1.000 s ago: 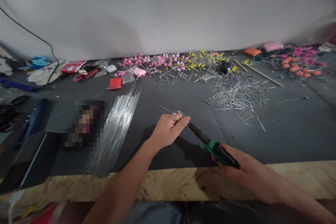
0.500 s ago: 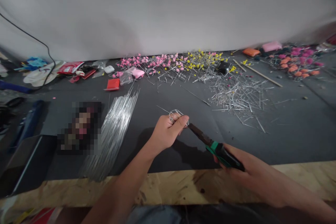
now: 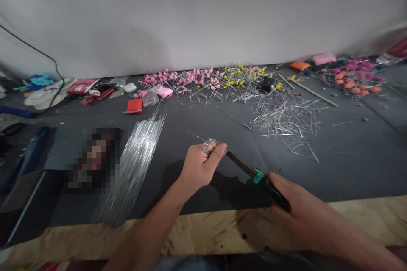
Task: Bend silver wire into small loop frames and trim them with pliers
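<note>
My left hand [image 3: 201,164] is closed, thumb over fingers, pinching a thin silver wire [image 3: 210,142] that is bent into loops around its fingers. One straight end of the wire sticks out to the upper left. My right hand [image 3: 295,211] is wrapped round the black and green handles of long-nosed pliers [image 3: 244,163]. Their dark jaws point up and left, and the tip meets the wire beside my left thumb. Whether the jaws are clamped on the wire is too small to tell. Both hands are above the dark work surface [image 3: 203,118].
To the left lies a bundle of straight wires [image 3: 140,148], beside a pixelated patch [image 3: 95,156]. Cut wire pieces [image 3: 286,116] are heaped at the right. Wires with pink tips [image 3: 190,78], yellow tips [image 3: 244,74] and orange tips [image 3: 346,80] line the back near the wall.
The pliers have turned in my right hand, so less of the green handle shows. My left hand still pinches the wire at nearly the same place. The whole view has shifted slightly.
</note>
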### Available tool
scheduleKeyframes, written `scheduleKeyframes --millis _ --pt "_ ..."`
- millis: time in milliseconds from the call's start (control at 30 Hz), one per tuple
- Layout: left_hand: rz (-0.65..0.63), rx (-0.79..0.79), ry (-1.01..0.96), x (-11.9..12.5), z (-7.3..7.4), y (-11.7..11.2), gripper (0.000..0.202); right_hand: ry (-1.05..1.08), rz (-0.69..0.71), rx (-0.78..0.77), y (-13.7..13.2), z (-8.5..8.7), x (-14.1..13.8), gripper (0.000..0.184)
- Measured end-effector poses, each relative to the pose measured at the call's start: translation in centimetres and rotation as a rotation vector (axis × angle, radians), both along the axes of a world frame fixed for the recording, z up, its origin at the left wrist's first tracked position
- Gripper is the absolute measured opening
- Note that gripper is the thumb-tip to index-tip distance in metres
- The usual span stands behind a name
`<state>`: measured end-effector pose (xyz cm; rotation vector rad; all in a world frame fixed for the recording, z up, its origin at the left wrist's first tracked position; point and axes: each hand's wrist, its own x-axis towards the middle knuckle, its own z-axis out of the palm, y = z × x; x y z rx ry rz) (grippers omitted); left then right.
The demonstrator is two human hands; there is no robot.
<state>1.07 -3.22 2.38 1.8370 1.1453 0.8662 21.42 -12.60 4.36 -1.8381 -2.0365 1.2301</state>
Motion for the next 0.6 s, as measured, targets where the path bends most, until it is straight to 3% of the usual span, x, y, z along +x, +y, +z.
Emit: scheduleKeyframes --millis 133,267,367,600 --pt "0.004 0.285 0.141 -0.1 -0.15 -0.38 0.038 0.055 0.002 -0.021 0.2 0.5 0.12 0.015" --pt "0.0 0.435 0.228 -0.24 -0.27 -0.54 0.031 0.114 -0.005 -0.043 0.34 0.77 0.19 0.015" --pt "0.004 0.417 0.217 -0.27 -0.29 -0.45 0.031 0.136 -0.011 -0.055 0.49 0.77 0.24 0.018" --pt "0.031 0.195 0.101 -0.02 -0.56 -0.09 0.041 0.128 -0.017 -0.019 0.74 0.21 0.2 0.02"
